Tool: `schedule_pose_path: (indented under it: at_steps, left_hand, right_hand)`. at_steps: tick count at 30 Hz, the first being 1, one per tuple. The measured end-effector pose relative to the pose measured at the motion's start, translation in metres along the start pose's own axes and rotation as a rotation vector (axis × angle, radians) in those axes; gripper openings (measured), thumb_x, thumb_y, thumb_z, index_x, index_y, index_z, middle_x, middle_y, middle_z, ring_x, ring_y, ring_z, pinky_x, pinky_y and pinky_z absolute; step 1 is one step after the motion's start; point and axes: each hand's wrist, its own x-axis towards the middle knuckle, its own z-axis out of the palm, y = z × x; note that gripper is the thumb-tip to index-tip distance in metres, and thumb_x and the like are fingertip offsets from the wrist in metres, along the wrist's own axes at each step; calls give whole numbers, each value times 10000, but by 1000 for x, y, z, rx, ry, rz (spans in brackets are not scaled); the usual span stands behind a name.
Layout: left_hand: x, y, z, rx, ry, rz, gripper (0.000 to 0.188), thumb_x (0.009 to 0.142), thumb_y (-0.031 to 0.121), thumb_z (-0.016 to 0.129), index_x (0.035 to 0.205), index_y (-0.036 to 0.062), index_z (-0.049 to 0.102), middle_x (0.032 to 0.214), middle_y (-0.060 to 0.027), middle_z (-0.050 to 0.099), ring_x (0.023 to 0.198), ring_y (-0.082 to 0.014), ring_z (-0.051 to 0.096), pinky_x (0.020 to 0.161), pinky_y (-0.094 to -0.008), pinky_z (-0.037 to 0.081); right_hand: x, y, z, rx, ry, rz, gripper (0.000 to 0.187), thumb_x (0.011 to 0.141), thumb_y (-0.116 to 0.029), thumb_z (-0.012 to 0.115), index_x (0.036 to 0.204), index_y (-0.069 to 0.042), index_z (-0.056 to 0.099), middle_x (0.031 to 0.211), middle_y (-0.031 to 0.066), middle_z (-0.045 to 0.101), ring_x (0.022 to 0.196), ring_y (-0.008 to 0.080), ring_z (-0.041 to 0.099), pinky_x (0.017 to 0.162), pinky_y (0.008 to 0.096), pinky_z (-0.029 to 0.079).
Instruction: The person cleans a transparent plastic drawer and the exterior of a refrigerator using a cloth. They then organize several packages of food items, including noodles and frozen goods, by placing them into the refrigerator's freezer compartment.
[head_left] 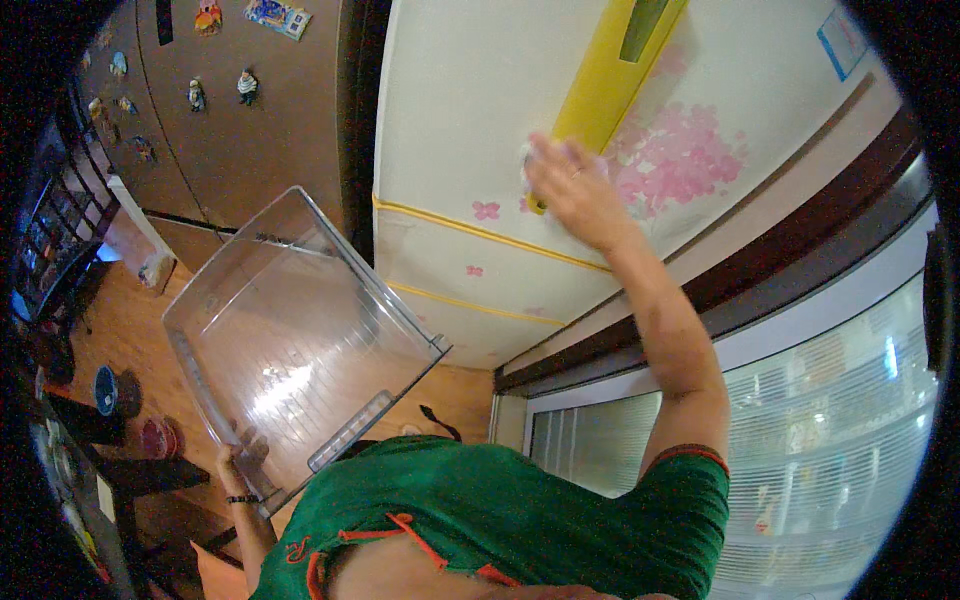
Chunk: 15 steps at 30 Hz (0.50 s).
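Okay, left hand [238, 462]: grip closed on the near-left edge of a clear plastic drawer [290, 320], some fingers visible through the plastic. Dark bracelet [242, 498] on that wrist.

Drawer is left of centre, tilted, in front of the torso, above the wood floor [125, 310]. Ribbed bottom, bright glare spot in the middle, lighter strip on the near edge. Its right corner overlaps the lower part of the white front [460, 110] in this view; can't tell if they touch.

Right hand [575, 190]: arm stretched up and forward, fingers together over the lower end of the yellow handle [600, 100] on the white front. Something pale [528, 160] shows at the fingertips, too blurred to identify. Can't tell whether that grip is closed around the handle or just laid on it.

White front has pink flower prints [680, 160] and yellow trim [490, 236] below the handle. Brown fridge [260, 150] to its left, small figure magnets [247, 87] on it. Dark wood frame [740, 285] and ribbed glass panel [820, 430] on the right.

Lower left: blue container [105, 390] and reddish container [159, 438], near each other, next to dark furniture [150, 476]. Green shirt [480, 490] with red edging fills bottom centre.
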Motion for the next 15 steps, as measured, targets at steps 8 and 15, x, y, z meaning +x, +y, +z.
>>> schedule_pose_path:
  at_steps: [8,15]
  left_hand:
    - [4,2,9,-34,19,0,569,691,275,581,1218,97,465,1035,-132,551,823,-264,524,725,-407,458]
    - [-19,13,52,48,71,56,560,701,299,606,1208,105,465,1035,-136,543,829,-273,522,709,-388,459]
  right_hand:
    - [52,41,-22,19,608,724,417,886,-49,374,1272,105,352,1332,276,343,1282,408,262,1054,501,194]
    - [34,-23,-3,206,565,875,472,865,-18,416,1310,93,306,1359,252,324,1273,413,279,1057,513,159]
